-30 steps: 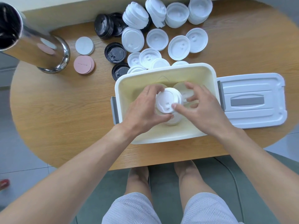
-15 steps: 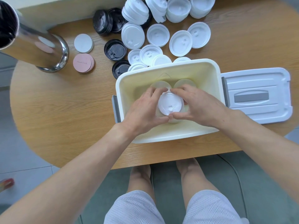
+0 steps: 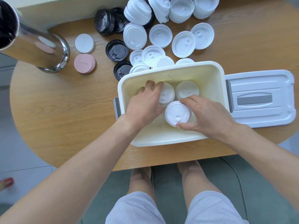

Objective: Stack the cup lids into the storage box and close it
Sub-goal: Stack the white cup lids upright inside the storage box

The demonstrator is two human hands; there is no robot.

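The cream storage box [image 3: 215, 73] stands open on the wooden table. Inside it are three stacks of white cup lids. My right hand [image 3: 205, 115] grips the nearest stack [image 3: 177, 113] between thumb and fingers. My left hand [image 3: 145, 102] reaches over the box's left side, fingers spread on the back-left stack [image 3: 167, 94]. A third stack [image 3: 186, 89] stands free at the back right. The box's white lid [image 3: 260, 97] with a grey handle lies flat to the right of the box.
Several loose white lids [image 3: 183, 44] and stacked white lids [image 3: 138, 11] lie behind the box, with black lids [image 3: 116, 50] to their left. Pink coasters [image 3: 84, 63], a white disc [image 3: 84, 43] and a steel canister [image 3: 29, 39] sit at the far left.
The lid stack held by both hands has gone down into the box's near part. My left hand has let go of it and moved onto the back-left stack.
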